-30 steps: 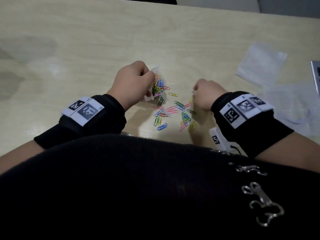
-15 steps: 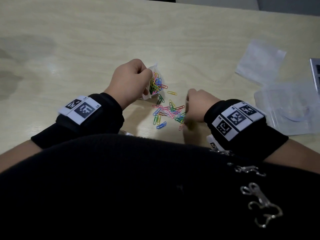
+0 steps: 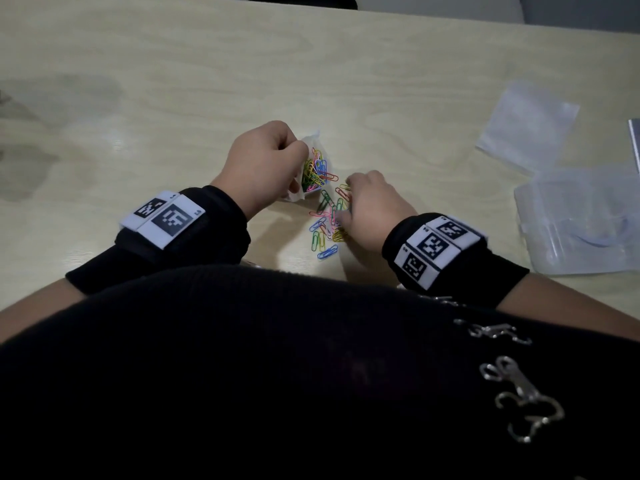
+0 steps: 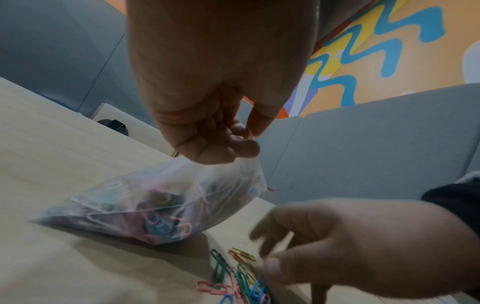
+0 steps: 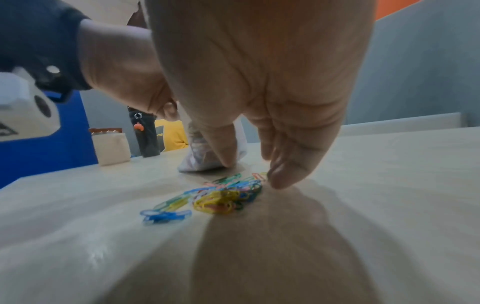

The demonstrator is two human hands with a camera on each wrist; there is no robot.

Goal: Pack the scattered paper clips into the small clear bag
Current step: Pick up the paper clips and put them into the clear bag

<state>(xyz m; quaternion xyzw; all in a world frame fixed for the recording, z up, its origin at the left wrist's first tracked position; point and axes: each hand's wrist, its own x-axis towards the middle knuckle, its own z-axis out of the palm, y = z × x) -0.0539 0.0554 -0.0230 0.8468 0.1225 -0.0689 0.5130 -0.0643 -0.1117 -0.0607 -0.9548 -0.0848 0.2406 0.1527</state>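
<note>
The left hand (image 3: 266, 164) is pinching the rim of the bag (image 4: 155, 203), which is sitting part-filled on the table (image 3: 173, 81). The right hand (image 3: 375, 209), fingers (image 5: 288, 164) extended and loosely spread, is touching the loose clips (image 3: 327, 223) lying at the bag's 5 o'clock. Spare bags (image 3: 585, 223) are lying well apart at 3 o'clock.

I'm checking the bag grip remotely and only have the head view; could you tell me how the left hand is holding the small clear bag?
Observer: The left hand pinches the small clear bag at its top edge; its bottom rests on the table.
Operator: Is the right hand holding any clips?
Observer: The right hand looks empty, fingers extended down beside the loose paper clips.
</note>
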